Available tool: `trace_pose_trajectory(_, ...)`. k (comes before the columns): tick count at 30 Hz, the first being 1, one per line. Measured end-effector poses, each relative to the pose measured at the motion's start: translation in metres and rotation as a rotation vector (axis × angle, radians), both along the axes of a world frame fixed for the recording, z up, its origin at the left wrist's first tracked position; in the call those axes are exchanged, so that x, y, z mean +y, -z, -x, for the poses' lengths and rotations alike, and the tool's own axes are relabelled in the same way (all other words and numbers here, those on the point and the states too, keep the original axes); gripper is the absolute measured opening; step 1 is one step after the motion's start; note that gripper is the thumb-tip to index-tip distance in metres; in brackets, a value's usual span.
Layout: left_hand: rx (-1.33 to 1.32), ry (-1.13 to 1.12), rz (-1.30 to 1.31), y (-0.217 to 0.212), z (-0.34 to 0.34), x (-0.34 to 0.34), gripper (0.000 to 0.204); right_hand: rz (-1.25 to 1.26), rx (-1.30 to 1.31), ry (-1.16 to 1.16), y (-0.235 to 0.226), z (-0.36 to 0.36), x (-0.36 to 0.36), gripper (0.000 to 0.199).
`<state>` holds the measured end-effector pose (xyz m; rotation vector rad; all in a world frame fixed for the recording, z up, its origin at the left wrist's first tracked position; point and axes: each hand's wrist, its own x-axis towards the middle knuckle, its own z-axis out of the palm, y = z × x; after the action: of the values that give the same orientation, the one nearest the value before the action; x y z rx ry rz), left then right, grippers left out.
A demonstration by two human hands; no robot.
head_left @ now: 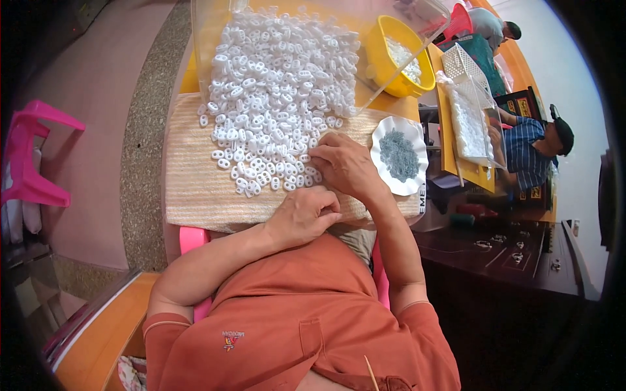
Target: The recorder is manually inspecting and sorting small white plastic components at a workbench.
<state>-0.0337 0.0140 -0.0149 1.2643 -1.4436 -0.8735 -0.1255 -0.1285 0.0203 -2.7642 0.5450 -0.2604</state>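
Observation:
A large heap of small white oval plastic pieces (280, 78), each with two holes, spreads from a clear bin onto a cream ribbed cloth (195, 202). My right hand (349, 166) reaches to the heap's near right edge. Its fingers are bent together against the white pieces, and whatever they pinch is hidden. Close to my body, my left hand (301, 212) is closed, thumb against curled fingers; I cannot make out what is in it. Right of my right hand, a white scalloped dish (378, 171) holds a mound of tiny grey bits, too small to name.
A yellow basin (427, 77) with white pieces stands at the far right, beside the clear bin wall (378, 94). A pink stool (39, 156) is on the floor at left. Beyond, a person in a striped shirt (528, 146) sits by another tray of white pieces (469, 124).

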Motion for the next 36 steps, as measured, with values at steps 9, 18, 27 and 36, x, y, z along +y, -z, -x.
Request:
trace_pose_trajectory(9,0.012,0.016,0.05,0.002,0.001,0.0,0.012,0.04,-0.088,0.191,-0.002,0.019,-0.004,0.016)
trace_pose_trajectory(18,-0.041,0.032,0.092,0.004,0.002,-0.001,0.011,-0.073,0.078,0.14,-0.009,0.032,0.002,0.019)
trace_pose_trajectory(27,-0.022,0.03,0.043,0.003,0.001,0.0,0.012,-0.141,-0.039,0.186,-0.001,0.025,-0.003,0.017)
trace_pose_trajectory(36,-0.007,0.038,0.008,0.002,0.002,0.0,0.012,0.134,0.052,0.313,0.008,0.001,-0.026,0.026)
